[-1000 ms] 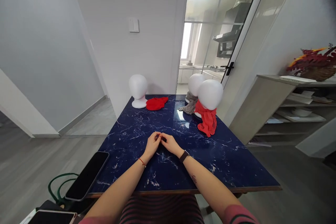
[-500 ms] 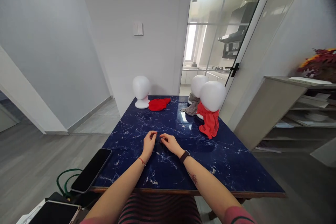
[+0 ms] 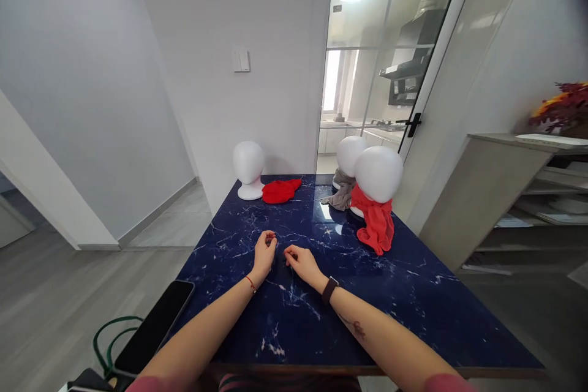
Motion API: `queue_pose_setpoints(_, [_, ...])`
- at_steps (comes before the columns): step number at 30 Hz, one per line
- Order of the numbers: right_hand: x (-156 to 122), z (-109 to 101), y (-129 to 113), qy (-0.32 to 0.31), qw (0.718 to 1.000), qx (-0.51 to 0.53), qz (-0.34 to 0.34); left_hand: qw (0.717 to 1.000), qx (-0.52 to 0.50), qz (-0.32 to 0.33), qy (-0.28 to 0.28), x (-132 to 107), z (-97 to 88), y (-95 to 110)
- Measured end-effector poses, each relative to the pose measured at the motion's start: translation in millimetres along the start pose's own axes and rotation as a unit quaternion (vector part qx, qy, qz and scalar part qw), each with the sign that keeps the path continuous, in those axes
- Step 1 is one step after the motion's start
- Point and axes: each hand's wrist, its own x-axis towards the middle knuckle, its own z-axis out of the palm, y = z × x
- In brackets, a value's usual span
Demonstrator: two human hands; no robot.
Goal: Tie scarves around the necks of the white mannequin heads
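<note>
My left hand (image 3: pixel 265 251) rests near the middle of the blue marbled table (image 3: pixel 294 318), its fingers curled in toward the thumb. No object shows in it. Just to its right, with a small gap between, my right hand (image 3: pixel 301 262) is curled the same way, fingertips together, and I see nothing held there either. A bare white head form (image 3: pixel 248 162) stands at the back left, beside a crumpled red cloth (image 3: pixel 279 191). At the back right, a red scarf (image 3: pixel 376 220) is wrapped round the neck of a second head form (image 3: pixel 379 173). Behind it, a grey scarf (image 3: pixel 342 193) drapes a third head form (image 3: pixel 351 153).
A black phone (image 3: pixel 156 324) lies at the table's left front edge, with a green cord (image 3: pixel 103 340) beside it. Past the table's far edge are a wall and a glass door (image 3: pixel 358 86). Shelves (image 3: pixel 528 196) stand to the right.
The view has shifted slightly, so the table and head forms appear a little lower. My hands stay close together, with the gap between them slightly wider.
</note>
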Motion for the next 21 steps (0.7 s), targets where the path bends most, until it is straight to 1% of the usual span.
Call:
queue_pose_setpoints(3, [8, 1, 6, -0.013, 1.0, -0.001, 0.001, 0.997, 0.058, 0.015, 0.046, 49, -2.7, -14])
queue_pose_setpoints(5, [24, 1, 14, -0.018, 1.0, 0.004, 0.007, 0.992, 0.095, 0.022, 0.082, 88, -5.7, -25])
queue_pose_setpoints(7, [48, 0, 22, 0.011, 1.0, -0.016, 0.005, 0.985, 0.125, 0.021, 0.118, 125, -7.7, -37])
queue_pose_setpoints(10, [94, 1, 34, 0.089, 0.99, -0.11, -0.013, 0.976, 0.157, 0.014, 0.154, 168, -7.2, -56])
queue_pose_setpoints(13, [141, 3, 47, 0.131, 0.975, -0.179, -0.003, 0.969, 0.179, 0.01, 0.17, 196, -5.7, -73])
queue_pose_setpoints(16, [180, 5, 61, 0.168, 0.972, -0.162, 0.03, 0.96, 0.205, 0.017, 0.19, 216, -7.0, -86])
queue_pose_setpoints(19, [209, 4, 75, 0.22, 0.964, -0.134, 0.068, 0.959, 0.213, 0.04, 0.18, 234, -9.0, -95])
queue_pose_setpoints(20, [217, 3, 79, 0.226, 0.962, -0.144, 0.062, 0.96, 0.214, 0.044, 0.178, 240, -9.2, -97])
queue_pose_setpoints(21, [224, 3, 82, 0.22, 0.961, -0.163, 0.042, 0.959, 0.217, 0.046, 0.177, 246, -9.1, -99])
